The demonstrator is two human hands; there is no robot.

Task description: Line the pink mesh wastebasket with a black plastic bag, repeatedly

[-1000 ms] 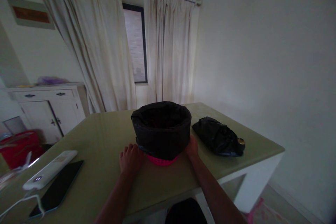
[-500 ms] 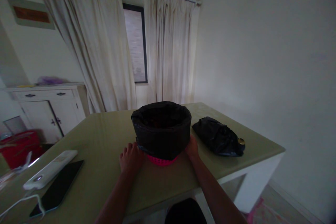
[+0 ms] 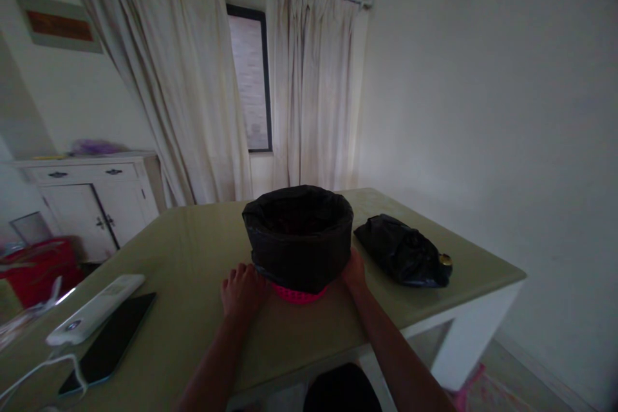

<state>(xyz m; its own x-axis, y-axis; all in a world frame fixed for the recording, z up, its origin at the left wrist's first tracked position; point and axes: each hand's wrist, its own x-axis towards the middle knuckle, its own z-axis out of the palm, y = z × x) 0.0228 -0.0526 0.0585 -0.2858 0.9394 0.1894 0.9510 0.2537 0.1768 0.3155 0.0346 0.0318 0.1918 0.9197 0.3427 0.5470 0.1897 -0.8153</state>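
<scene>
A pink basket lined with a black plastic bag stands on the pale green table, straight in front of me. My left hand rests on the table at the basket's lower left side, fingers curled against it. My right hand presses against the basket's lower right side. Only the basket's pink bottom rim shows under the bag.
A full, tied black bag lies on the table to the right. At the left lie a white power bank with a cable and a dark phone. A white cabinet and curtains stand behind.
Both hands stay at the basket's sides. The view has shifted very slightly; nothing else moved.
</scene>
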